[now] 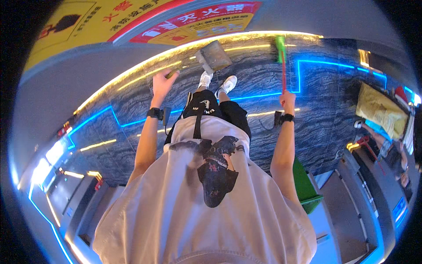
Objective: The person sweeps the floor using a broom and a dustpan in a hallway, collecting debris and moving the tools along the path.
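Dark glossy floor, blue light lines reflected. Left hand (163, 82) clamped on dustpan (213, 56) handle, pan set flat ahead of shoes (217, 82) to catch dirt. Right hand (288, 99) closed round broom (281, 61) stick, green head down on floor beside pan.

Pale baggy tee (189, 211), black shorts (220, 112), white sneakers (217, 82), black wristbands w/ small devices on both wrists (154, 113).

Below me a glossy dark marbled floor (316, 101), mirror-bright. It reflects blue light strips (325, 65) in angular lines and warm yellow strips (132, 81). A grey band (66, 83) curves along the floor's far edge; beyond it, yellow and red signs (193, 22). Green bin (307, 193) to my right.
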A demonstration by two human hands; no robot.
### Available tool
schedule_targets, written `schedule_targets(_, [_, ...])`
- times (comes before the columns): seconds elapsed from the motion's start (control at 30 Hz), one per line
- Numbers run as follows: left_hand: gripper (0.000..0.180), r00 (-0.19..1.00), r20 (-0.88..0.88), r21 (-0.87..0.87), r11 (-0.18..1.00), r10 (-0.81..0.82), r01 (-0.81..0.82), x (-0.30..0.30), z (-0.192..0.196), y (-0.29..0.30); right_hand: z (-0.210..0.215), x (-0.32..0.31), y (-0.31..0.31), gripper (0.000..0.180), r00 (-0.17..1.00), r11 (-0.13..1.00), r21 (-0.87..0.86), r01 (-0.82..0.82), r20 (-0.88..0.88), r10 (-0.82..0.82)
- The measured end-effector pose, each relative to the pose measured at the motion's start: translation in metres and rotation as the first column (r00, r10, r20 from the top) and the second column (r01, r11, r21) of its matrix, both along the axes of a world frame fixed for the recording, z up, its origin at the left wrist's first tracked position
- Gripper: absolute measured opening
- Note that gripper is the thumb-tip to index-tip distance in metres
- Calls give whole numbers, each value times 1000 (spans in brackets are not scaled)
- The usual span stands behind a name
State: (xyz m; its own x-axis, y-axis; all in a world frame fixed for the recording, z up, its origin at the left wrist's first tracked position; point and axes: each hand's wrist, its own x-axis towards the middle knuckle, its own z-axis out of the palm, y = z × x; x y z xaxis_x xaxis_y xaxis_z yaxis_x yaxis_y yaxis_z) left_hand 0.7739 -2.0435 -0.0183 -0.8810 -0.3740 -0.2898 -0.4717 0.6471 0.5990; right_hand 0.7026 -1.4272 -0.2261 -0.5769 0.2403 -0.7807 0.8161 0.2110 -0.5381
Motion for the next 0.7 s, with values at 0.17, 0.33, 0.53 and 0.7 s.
schedule_targets(0.17, [46,992,15,-93,988,125,-123,51,25,-13,-36,-77,-62,23,998,988,-140,66,6,-66])
schedule_targets(0.33, [41,989,53,-43,990,136,-134,56,7,-24,-95,-108,-34,23,734,743,313,-592,-171,657])
schedule_targets(0.53, [41,975,54,-46,976,216,-214,86,10,-56,-33,-57,-160,27,915,841,361,-402,189,356])
schedule_targets(0.7, [42,984,67,-5,986,165,-165,105,-1,-99,-9,11,-232,28,834,775,313,-549,141,534])
